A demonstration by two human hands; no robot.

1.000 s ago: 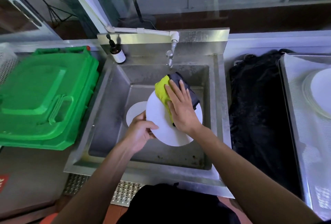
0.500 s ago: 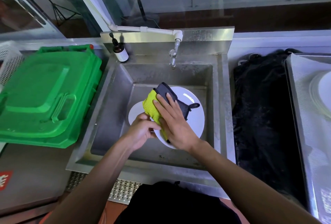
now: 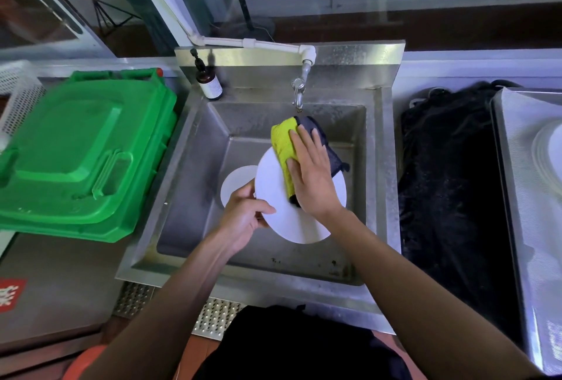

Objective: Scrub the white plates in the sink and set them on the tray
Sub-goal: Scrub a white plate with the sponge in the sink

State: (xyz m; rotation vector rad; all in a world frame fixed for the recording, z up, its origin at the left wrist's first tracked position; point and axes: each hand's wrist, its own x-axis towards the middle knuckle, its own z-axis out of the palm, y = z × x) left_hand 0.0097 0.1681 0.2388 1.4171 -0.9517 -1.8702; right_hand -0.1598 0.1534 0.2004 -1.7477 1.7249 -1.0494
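steel sink holds one white plate flat on the bottom; a second plate is held tilted over it, left hand pinching its left rim, right hand pressing a yellow-and-dark cloth on it with straight fingers. tray far right carries stacked plates; black cloth lies between sink and tray, green bin lid left, brown bottle on the back ledge.

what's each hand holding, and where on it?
Left hand grips the white plate at its left rim. Right hand presses flat on the yellow-and-grey scrubbing cloth; nothing gripped.
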